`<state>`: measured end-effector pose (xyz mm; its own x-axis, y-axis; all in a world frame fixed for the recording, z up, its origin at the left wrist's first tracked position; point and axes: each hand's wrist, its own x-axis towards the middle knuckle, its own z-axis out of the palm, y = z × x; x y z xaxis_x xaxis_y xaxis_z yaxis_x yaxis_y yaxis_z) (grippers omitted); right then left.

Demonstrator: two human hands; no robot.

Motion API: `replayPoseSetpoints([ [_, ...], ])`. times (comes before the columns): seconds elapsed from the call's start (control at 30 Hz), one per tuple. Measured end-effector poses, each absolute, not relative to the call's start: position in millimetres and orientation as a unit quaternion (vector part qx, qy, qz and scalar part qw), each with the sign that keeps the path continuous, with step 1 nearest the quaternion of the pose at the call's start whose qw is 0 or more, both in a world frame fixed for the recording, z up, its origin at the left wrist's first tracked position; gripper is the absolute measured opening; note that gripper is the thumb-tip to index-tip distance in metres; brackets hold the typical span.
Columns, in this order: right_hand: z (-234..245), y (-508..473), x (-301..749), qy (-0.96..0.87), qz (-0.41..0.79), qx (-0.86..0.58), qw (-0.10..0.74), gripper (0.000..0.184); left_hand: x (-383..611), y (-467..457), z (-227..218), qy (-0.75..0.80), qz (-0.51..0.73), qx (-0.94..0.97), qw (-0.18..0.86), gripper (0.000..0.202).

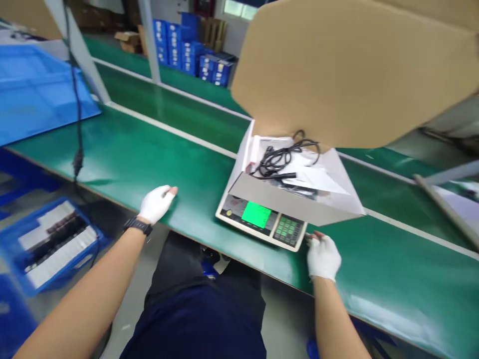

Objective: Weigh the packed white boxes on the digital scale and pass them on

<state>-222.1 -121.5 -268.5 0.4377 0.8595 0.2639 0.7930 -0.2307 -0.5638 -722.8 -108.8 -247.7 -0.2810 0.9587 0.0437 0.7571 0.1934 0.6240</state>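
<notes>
My left hand [157, 204], in a white glove with bare fingertips, is over the front edge of the green bench, its fingers curled in and nothing visible in them. To its right is a counting scale [258, 222] with a lit green display and a keypad. On the scale stands an open cardboard box [295, 199], white outside, its brown lid [348, 75] raised. A coiled black cable [279, 159] and white papers [318, 179] lie inside. My right hand [324, 257], gloved alike, is beside the scale's right front corner with fingers bent; whatever they hold is hidden.
The green bench [123, 159] runs across the view, with a pale rail along it. A blue bin [41, 89] is at the left, and a blue crate [56, 244] of packed items stands low beside it. A black cable [77, 109] hangs at left. Blue boxes [190, 55] are stacked behind.
</notes>
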Motion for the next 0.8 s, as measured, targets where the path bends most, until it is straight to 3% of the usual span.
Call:
replayPoseSetpoints([
  [0.27,-250,-142,-248,-0.441,0.159,-0.776,0.422,0.046,-720,-106,-252,0.774,0.266,0.541,0.195,0.049],
  [0.4,-226,-134,-241,-0.366,0.241,-0.746,0.501,0.059,-718,-97,-248,0.771,0.260,0.528,0.244,0.048],
  [0.53,-159,-109,-227,-0.367,0.158,-0.745,0.535,0.069,-721,-71,-240,0.750,0.295,0.493,0.329,0.043],
  [0.7,-53,-59,-264,-0.484,0.050,-0.616,0.619,0.051,-714,-22,-210,0.673,0.406,0.416,0.457,0.050],
  [0.8,-11,-21,-319,-0.635,0.037,-0.552,0.540,0.042,-691,11,-170,0.605,0.480,0.426,0.473,0.056],
])
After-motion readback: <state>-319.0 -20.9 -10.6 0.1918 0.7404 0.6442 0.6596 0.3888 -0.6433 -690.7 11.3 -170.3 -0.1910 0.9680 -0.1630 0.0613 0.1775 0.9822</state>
